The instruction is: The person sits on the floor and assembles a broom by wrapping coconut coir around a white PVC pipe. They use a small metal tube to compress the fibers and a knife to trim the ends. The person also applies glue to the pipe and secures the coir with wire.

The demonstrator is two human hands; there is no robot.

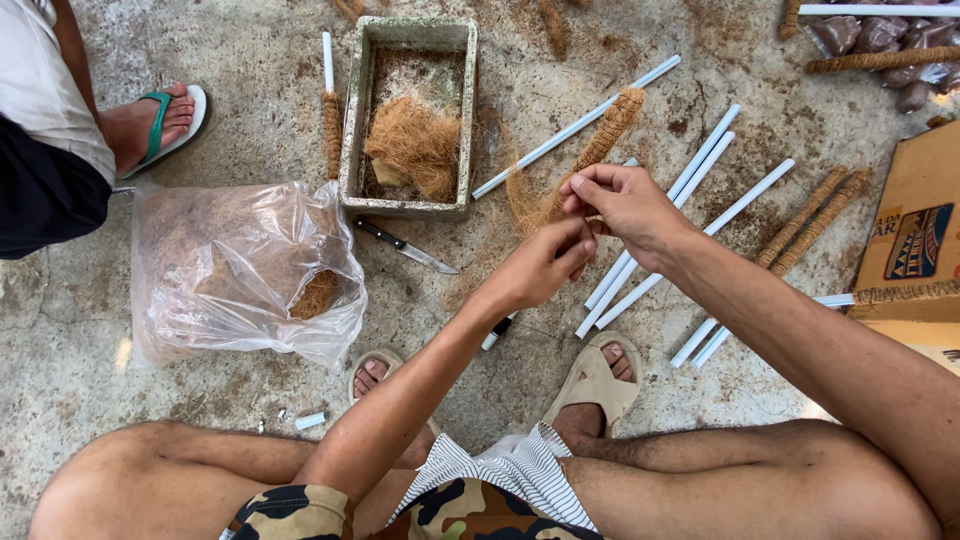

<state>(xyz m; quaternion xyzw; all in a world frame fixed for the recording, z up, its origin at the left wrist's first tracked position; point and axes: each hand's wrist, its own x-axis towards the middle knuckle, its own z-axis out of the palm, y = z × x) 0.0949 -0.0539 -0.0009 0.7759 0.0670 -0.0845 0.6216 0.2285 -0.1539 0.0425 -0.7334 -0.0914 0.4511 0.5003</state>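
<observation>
My right hand [625, 203] and my left hand [545, 262] meet in the middle of the view, above the concrete floor. Both pinch the lower end of a white pipe wrapped in brown coconut fibre [600, 143], which slants up toward the top right. Loose fibre [525, 200] hangs from the wrapped end beside my fingers. Whether a thread runs between the fingers is too small to tell.
A rough concrete trough [352, 120] holds a clump of fibre [415, 145]. A knife [405, 247] lies below it, next to a clear plastic bag [240, 270]. Bare white pipes [700, 225] and finished wrapped sticks [810, 215] lie right. A cardboard box [915, 225] and another person's sandalled foot [160, 120] sit at the edges.
</observation>
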